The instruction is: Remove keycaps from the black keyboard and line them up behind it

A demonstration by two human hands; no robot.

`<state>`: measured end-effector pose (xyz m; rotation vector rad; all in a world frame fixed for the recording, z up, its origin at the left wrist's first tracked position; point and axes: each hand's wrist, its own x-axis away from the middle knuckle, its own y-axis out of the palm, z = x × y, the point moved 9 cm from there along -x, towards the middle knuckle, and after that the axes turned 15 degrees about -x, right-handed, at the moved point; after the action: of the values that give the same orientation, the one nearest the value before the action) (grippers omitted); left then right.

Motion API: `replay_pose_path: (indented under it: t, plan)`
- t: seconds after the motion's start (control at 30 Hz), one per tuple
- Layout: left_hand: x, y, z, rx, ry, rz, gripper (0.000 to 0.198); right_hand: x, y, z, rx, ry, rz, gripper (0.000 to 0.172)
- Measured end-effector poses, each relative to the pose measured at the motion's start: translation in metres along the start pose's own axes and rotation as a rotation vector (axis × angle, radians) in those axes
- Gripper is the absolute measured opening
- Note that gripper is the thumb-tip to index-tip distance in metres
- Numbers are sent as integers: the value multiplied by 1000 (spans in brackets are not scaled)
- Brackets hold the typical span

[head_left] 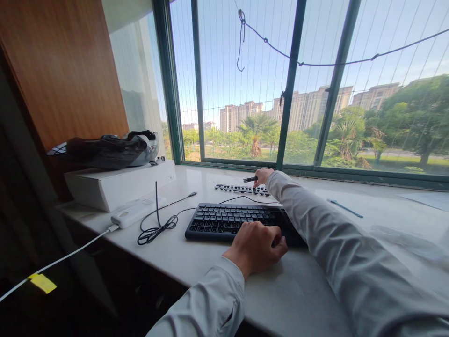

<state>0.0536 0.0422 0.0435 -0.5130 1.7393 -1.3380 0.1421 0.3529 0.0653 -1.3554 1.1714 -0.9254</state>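
At frame centre the right hand (263,177) grips a dark slim tool (249,179) just above the keycap strip (242,189) — the strip's long axis runs left-right. The left hand (256,248) lies curled on the keyboard (224,217) below — grip unclear.

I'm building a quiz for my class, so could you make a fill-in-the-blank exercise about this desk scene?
The left hand rests on the black ____.
The right hand holds a small dark tool beside a row of loose ____.
A dark bag lies on a ____ box.
Missing: keyboard; keycaps; white.
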Motion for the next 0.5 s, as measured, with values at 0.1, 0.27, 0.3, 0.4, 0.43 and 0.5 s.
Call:
replay_pose_path:
  t: [0.1, 0.27, 0.3, 0.4, 0.43, 0.5]
  plan:
    - [0, 0, 0, -3, 4, 10, 35, 0, 2, -2, 0, -22, -9, 37]
    - [0, -2, -1, -1, 4, 29, 35, 5, 7, -9, 13, -41, -7, 28]
    - [0, -2, -1, -1, 5, 32, 35, 6, 8, -10, 15, -46, -3, 27]
    - [0, -3, -1, 0, 5, 41, 35, 7, 9, -12, 22, -63, 12, 25]
    - [0, -3, 0, -1, 5, 42, 34, 6, 9, -13, 22, -71, 18, 24]
    - [0, -2, -1, -4, 2, 42, 34, 5, 7, -13, 22, -84, 35, 25]
